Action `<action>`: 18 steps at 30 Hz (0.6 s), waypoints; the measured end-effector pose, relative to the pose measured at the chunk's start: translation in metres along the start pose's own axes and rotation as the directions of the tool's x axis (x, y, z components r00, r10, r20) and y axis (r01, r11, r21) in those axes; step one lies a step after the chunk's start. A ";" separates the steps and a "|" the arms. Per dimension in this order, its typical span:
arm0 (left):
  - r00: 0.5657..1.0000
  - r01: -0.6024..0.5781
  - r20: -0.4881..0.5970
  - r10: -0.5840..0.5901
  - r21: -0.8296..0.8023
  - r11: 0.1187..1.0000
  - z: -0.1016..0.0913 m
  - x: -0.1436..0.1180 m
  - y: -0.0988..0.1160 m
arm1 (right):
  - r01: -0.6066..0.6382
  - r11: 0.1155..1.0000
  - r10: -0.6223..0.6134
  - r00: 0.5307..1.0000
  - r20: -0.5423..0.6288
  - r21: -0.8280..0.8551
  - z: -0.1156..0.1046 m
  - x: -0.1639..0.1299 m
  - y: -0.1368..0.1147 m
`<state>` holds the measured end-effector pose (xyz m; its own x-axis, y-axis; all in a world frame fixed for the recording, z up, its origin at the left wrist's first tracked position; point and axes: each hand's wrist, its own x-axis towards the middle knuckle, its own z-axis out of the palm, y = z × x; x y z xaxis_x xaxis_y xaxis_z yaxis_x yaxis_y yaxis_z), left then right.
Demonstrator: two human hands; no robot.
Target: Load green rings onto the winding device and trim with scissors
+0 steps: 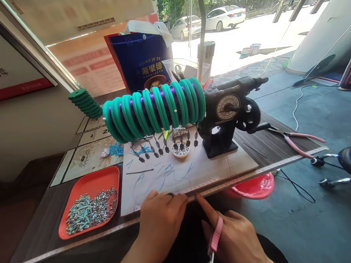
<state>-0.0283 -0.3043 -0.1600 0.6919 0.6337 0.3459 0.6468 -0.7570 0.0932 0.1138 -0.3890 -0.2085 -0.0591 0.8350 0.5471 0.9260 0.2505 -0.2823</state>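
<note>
My right hand (240,239) is low in front of the table edge, holding scissors by their pink handle (216,235); the blades point down out of view. Its index finger reaches to the front edge of the white board (173,179). My left hand (162,218), with a dark ring, rests on that edge, fingers closed; what they hold, if anything, is hidden. Above the board is a roller of green rings (154,109) with purple thread between them, on a black hand-cranked machine (222,116). Several dark metal pendants (160,150) hang beneath it.
A red tray (117,179) of blue-green tubes and silvery pieces lies left. A round dish (181,156) of white beads and blue strands (166,170) are on the board. Pink-handled pliers (290,139) jut over the right edge. A red bin (254,190) stands below.
</note>
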 end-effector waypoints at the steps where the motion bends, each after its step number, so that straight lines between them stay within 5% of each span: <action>1: 1.000 -0.005 -0.006 0.005 -0.004 1.000 0.000 0.000 0.000 | -0.003 1.000 0.003 1.000 0.003 0.002 0.000 0.000 0.000; 13: 1.000 0.020 -0.013 -0.022 -0.087 0.996 -0.002 -0.002 0.001 | -0.081 0.989 0.078 0.996 0.031 0.120 -0.007 -0.004 0.005; 16: 0.975 0.218 0.111 -0.192 -0.322 0.921 -0.013 -0.002 0.005 | -0.186 0.956 0.116 0.950 0.290 0.225 -0.017 -0.006 0.008; 18: 0.917 0.392 0.265 -0.297 -0.476 0.787 -0.023 -0.002 0.009 | -0.288 0.932 0.128 0.830 0.543 0.221 -0.019 -0.007 0.007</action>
<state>-0.0309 -0.3157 -0.1385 0.5280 0.8482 0.0421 0.6277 -0.4232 0.6534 0.1277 -0.4025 -0.1991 -0.1333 0.9910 -0.0095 0.7973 0.1015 -0.5949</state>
